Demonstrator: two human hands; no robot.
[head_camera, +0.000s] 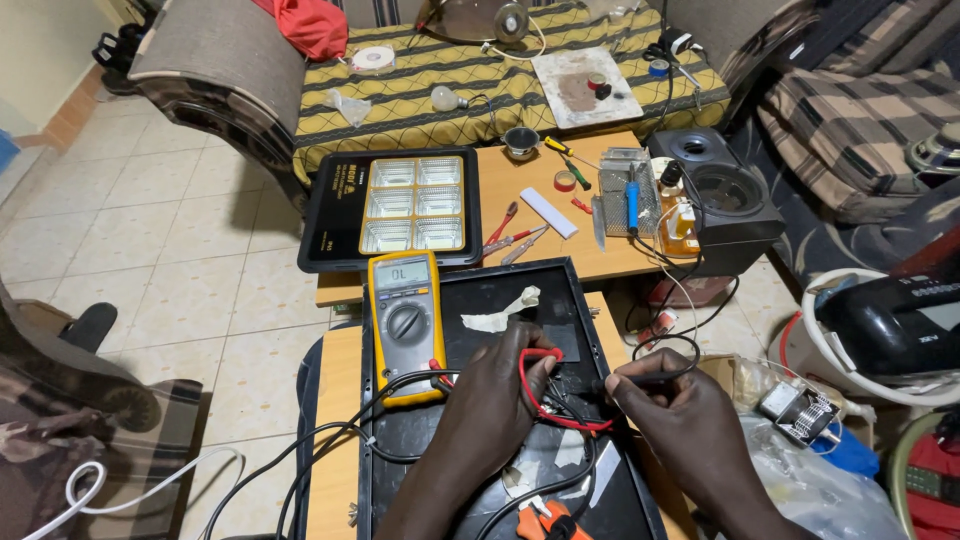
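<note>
Looks like mid continuity check: left hand pinching the red probe lead, right hand pinching the black probe on the black panel beside the yellow multimeter, next needs steady tips

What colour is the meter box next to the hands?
The meter is yellow with a dark grey face and round dial, seen in the head view.
</note>
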